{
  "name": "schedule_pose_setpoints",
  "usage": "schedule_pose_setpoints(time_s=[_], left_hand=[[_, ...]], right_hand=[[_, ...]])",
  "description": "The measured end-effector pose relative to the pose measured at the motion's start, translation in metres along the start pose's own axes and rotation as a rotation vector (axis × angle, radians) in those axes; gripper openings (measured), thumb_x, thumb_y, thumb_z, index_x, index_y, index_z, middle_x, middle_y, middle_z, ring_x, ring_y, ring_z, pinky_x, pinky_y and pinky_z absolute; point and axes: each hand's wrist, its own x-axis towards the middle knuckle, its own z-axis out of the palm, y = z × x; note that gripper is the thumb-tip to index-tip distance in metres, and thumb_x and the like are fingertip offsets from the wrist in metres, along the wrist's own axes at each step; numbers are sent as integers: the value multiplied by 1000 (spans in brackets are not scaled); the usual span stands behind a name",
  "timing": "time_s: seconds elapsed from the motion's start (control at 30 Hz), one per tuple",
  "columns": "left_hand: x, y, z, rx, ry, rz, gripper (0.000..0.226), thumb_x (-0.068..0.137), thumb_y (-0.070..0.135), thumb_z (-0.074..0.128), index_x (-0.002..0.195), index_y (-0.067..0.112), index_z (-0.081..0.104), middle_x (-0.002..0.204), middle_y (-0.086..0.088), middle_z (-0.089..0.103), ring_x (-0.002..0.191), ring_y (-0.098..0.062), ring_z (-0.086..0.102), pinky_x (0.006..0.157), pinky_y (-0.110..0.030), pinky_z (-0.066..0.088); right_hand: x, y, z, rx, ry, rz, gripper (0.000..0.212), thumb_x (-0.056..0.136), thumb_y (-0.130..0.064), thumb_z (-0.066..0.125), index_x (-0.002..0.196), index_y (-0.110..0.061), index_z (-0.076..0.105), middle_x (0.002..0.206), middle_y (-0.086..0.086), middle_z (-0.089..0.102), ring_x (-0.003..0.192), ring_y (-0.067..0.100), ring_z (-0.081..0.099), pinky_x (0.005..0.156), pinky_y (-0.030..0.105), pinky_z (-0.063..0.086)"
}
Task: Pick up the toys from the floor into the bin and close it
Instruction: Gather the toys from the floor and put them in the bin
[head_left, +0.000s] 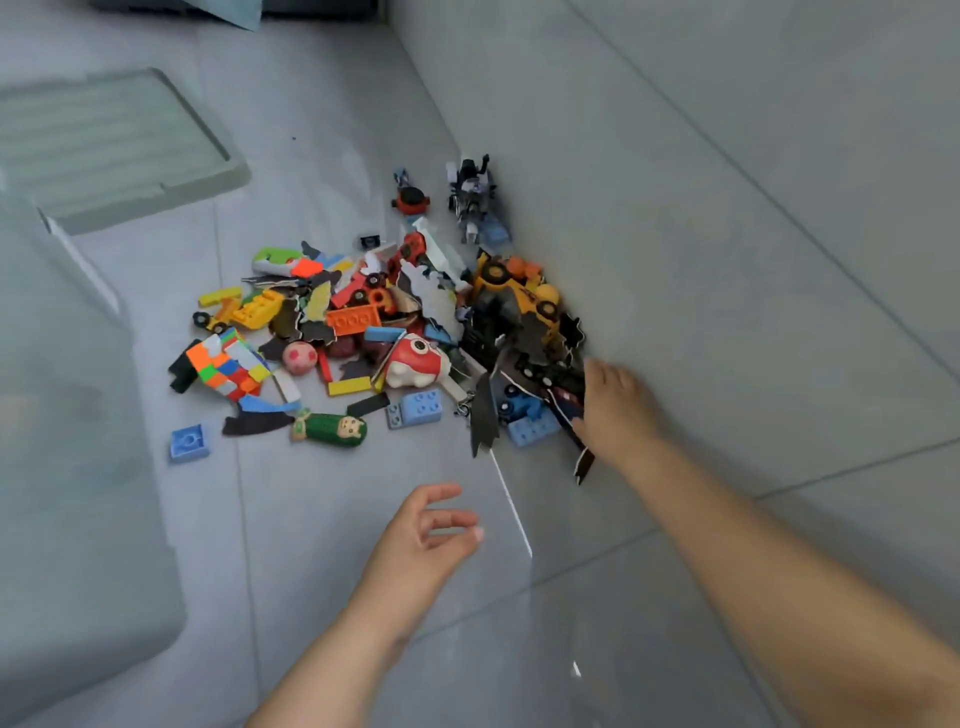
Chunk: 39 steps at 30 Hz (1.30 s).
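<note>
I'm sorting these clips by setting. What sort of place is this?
Probably a room in a home, seen at floor level: a pile of toys lies on grey floor tiles against a tiled wall, with a translucent storage bin and a ribbed lid nearby.

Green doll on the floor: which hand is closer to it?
Left. The left hand hovers open below-right of the green doll; the right hand reaches the right side of the pile.

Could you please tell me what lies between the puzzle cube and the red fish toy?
A pink ball lies between them, as the head view shows.
</note>
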Motion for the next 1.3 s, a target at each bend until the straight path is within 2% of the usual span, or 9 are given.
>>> schedule_pose_setpoints(time_s=[0.1, 0.3, 0.47, 0.6, 0.7, 0.8, 0.87, 1.0, 1.3], left_hand=[[11, -4, 5, -10, 24, -13, 32, 84, 8, 65, 108, 25, 54, 101, -2, 68, 97, -16, 63, 73, -13, 44], [19, -8, 11, -36, 45, -30, 31, 84, 13, 66, 111, 23, 56, 102, -1, 69, 97, -8, 62, 67, -1, 42], [17, -4, 11, -233, 5, -77, 65, 67, 39, 76, 125, 35, 46, 116, 1, 60, 114, -15, 56, 98, -32, 41], [15, 5, 18, -517, -38, -66, 62, 71, 28, 66, 127, 30, 40, 111, -5, 65, 105, -22, 63, 85, -36, 50], [19, -4, 11, -601, 203, -62, 40, 81, 13, 63, 115, 18, 44, 96, -8, 65, 77, -16, 68, 61, -32, 57], [21, -18, -8, -563, 301, -88, 32, 87, 4, 58, 112, 17, 44, 93, -10, 60, 74, -23, 64, 74, -42, 54], [19, -24, -19, -529, 296, -109, 26, 88, 4, 58, 103, 21, 45, 96, -13, 59, 78, -27, 62, 80, -47, 50], [16, -27, -27, -491, 288, -104, 28, 88, 1, 58, 102, 21, 43, 99, -14, 57, 77, -25, 62, 80, -45, 50], [16, -32, -23, -459, 250, -111, 33, 87, -2, 58, 108, 18, 43, 97, -12, 59, 78, -21, 64, 76, -41, 52]], right_hand=[[15, 1, 6, -93, -14, 10, 51, 87, -12, 53, 134, -6, 34, 135, 16, 44, 123, 33, 42, 102, 39, 34], [-15, -5, -16, 20, 56, 117, 52, 88, -16, 55, 135, -6, 35, 131, 18, 44, 116, 36, 45, 95, 41, 38], [-80, -31, -36, 478, 175, 34, 54, 82, -15, 64, 133, -13, 44, 122, 13, 49, 110, 31, 47, 93, 36, 40], [-135, -84, -36, 615, 44, -179, 65, 76, -19, 70, 135, -20, 44, 125, 2, 48, 115, 18, 43, 95, 20, 32], [-152, -100, -28, 708, -162, -320, 74, 76, -43, 67, 140, -22, 36, 132, -5, 41, 120, 10, 37, 102, 15, 25], [-131, -75, -13, 846, -137, -124, 74, 74, -61, 59, 136, -25, 42, 134, -7, 39, 127, 8, 35, 105, 17, 25], [-102, -50, 3, 673, -27, 51, 72, 80, -47, 64, 141, -21, 34, 142, 4, 33, 133, 20, 30, 105, 23, 25], [-46, -30, 24, 229, -184, 133, 90, 82, -45, 63, 147, -30, 3, 155, 10, 3, 140, 36, 13, 112, 46, 24], [-49, 2, 67, 53, -20, 195, 42, 87, -42, 56, 126, -25, 52, 141, 17, 35, 129, 38, 28, 105, 51, 23]])
